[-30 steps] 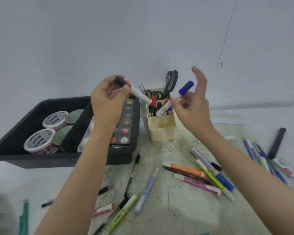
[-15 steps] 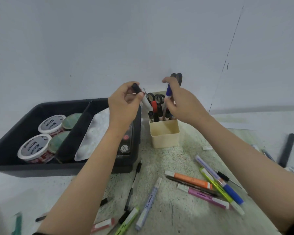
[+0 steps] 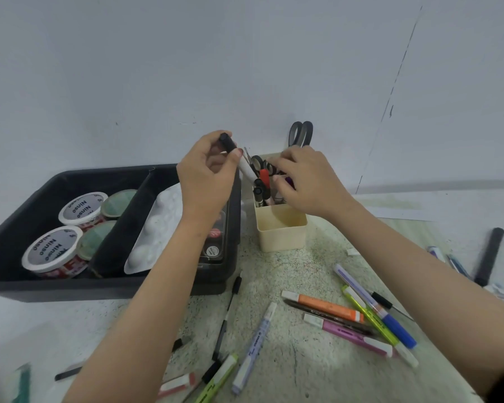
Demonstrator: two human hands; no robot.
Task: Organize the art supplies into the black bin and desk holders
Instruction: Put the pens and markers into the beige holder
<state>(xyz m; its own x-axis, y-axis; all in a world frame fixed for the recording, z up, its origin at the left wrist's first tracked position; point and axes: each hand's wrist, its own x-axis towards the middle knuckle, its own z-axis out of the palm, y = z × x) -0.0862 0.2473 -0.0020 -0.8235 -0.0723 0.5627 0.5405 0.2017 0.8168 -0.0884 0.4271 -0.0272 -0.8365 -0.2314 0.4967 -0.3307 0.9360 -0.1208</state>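
The left hand (image 3: 207, 177) pinched a black-capped marker (image 3: 227, 143). The right hand (image 3: 309, 181) curled over the cream holder (image 3: 282, 232); its grip could not be confirmed.

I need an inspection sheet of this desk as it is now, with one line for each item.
Surface: speckled green desk top, with pens scattered on it.
Job's things: black bin holds tubs and a white palette; cream holder holds scissors and markers; orange highlighter, pink highlighter and lilac marker lie loose.
Clutter: small white scrap, loose black cap.
Grippers: left hand pinches a black-capped white marker, angled toward the holder; right hand is curled over the holder, and its grip cannot be told.
Cables: nothing seen.
Surroundings: pale wall close behind.
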